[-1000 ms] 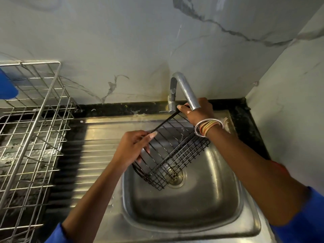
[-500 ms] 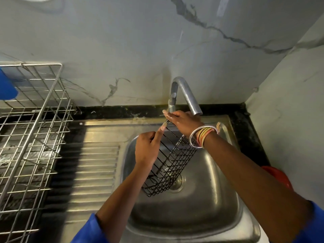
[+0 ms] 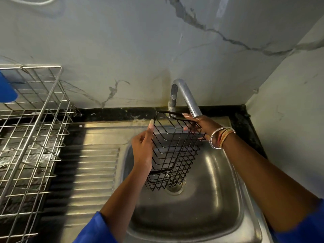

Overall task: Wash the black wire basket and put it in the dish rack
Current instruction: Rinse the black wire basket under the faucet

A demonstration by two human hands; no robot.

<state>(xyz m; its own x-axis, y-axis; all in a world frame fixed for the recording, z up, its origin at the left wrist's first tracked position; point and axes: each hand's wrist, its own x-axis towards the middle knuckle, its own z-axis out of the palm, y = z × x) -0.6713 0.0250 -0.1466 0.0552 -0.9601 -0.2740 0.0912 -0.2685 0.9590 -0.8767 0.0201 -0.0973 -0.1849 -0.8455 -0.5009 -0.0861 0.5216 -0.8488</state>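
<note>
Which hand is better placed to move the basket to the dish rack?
Probably left hand: it holds the basket side nearest the dish rack; right hand holds the far corner.

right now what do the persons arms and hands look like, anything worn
Both forearms are bare, with bright blue sleeves: the left sleeve and the right sleeve. The right hand has a stack of bangles at the wrist, one silver, the rest thin gold and orange. The left hand shows no bangles; its nails are long.
</note>
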